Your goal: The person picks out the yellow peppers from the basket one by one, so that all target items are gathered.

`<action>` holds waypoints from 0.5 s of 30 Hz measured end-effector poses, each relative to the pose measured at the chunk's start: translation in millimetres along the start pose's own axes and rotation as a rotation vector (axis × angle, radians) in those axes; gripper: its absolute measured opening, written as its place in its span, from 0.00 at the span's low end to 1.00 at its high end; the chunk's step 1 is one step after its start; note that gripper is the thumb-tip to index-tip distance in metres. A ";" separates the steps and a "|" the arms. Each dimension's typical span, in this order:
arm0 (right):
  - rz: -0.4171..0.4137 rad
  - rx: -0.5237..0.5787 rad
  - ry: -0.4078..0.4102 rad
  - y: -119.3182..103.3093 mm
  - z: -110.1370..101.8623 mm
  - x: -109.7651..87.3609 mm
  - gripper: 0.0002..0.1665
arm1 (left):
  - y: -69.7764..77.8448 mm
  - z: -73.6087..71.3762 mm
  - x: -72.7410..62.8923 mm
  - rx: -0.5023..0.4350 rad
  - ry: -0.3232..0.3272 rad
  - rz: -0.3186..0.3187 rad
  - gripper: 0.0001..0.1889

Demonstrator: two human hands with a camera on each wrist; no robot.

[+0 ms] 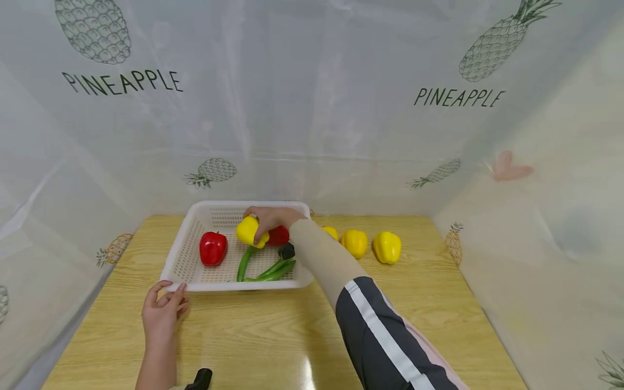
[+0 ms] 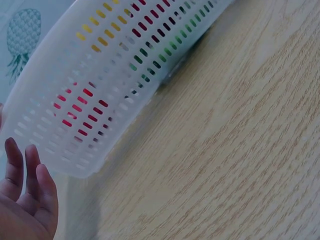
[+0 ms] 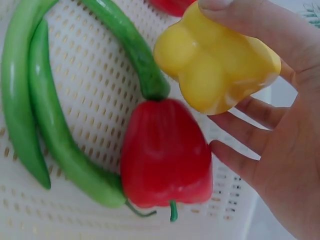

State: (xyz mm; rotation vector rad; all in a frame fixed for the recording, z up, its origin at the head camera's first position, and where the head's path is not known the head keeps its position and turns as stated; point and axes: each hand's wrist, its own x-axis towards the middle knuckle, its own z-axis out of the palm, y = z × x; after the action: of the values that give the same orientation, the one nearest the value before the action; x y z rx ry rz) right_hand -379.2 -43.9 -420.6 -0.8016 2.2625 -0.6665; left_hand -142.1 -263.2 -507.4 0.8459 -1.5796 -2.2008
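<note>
Over the white plastic basket [image 1: 176, 257], my right hand [image 1: 273, 218] grips a yellow bell pepper [image 1: 248, 230] between thumb and fingers. Right beside that hand lies a red bell pepper [image 3: 167, 155], partly covered by the hand in the head view. Long green chili peppers [image 3: 55, 117] curve across the basket floor. Another red bell pepper [image 1: 213, 249] sits in the basket's left half. At the near left corner, my left hand [image 1: 162, 311] pinches the basket rim. Its other fingers [image 2: 47, 192] are loosely bent beside the basket's outer wall.
To the right of the basket, several yellow bell peppers [image 1: 387, 247] stand in a row on the wooden table [image 1: 234, 336], one partly behind my right arm. A pineapple-printed sheet [image 1: 312, 108] hangs behind the table and along its sides.
</note>
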 end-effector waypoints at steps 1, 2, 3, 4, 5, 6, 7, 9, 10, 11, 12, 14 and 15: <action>-0.006 -0.004 -0.004 0.6 -0.6 -2.6 0.50 | 0.0 -0.4 0.1 -0.007 0.001 -0.003 0.18; -0.014 -0.002 -0.010 1.1 -0.8 -5.2 0.50 | 0.0 -0.9 0.2 -0.009 0.001 -0.002 0.18; -0.026 0.001 -0.018 2.1 -0.8 -7.1 0.50 | 0.0 -1.2 0.6 -0.008 0.001 -0.002 0.18; -0.033 0.007 -0.024 2.9 -0.7 -9.2 0.51 | 0.0 -1.4 0.8 -0.009 0.001 -0.005 0.18; -0.038 0.009 -0.030 3.8 -0.3 -11.0 0.51 | 0.3 -1.6 0.8 -0.009 0.000 -0.007 0.18; -0.046 0.008 -0.038 4.3 0.0 -13.0 0.51 | 0.4 -1.4 1.1 -0.006 0.004 -0.013 0.18; -0.050 0.007 -0.043 4.5 0.2 -15.1 0.51 | 0.6 -1.3 1.1 -0.004 0.003 -0.014 0.17; -0.054 -0.007 -0.051 4.1 0.3 -19.8 0.52 | 1.1 -1.0 0.9 -0.005 0.003 -0.019 0.17; -0.054 -0.021 -0.053 3.3 0.1 -22.5 0.52 | 1.3 -0.8 0.7 -0.007 0.003 -0.020 0.17; -0.056 -0.041 -0.056 2.4 -0.1 -25.5 0.53 | 1.6 -0.8 0.3 -0.007 0.001 -0.021 0.17; -0.057 -0.050 -0.060 1.4 -0.2 -28.6 0.53 | 1.6 -0.6 0.0 -0.009 0.001 -0.020 0.17; -0.059 -0.081 -0.071 0.8 0.0 -34.5 0.52 | 1.4 -0.4 -0.5 -0.009 0.007 -0.019 0.17; -0.062 -0.092 -0.077 0.4 0.3 -37.9 0.52 | 1.0 -0.5 -0.6 -0.010 0.004 -0.018 0.17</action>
State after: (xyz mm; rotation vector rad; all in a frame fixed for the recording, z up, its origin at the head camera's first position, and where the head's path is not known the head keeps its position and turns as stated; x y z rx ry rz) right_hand -356.0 -17.6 -406.1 -0.9290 2.2192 -0.5531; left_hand -141.5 -263.6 -506.4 0.8639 -1.5643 -2.2157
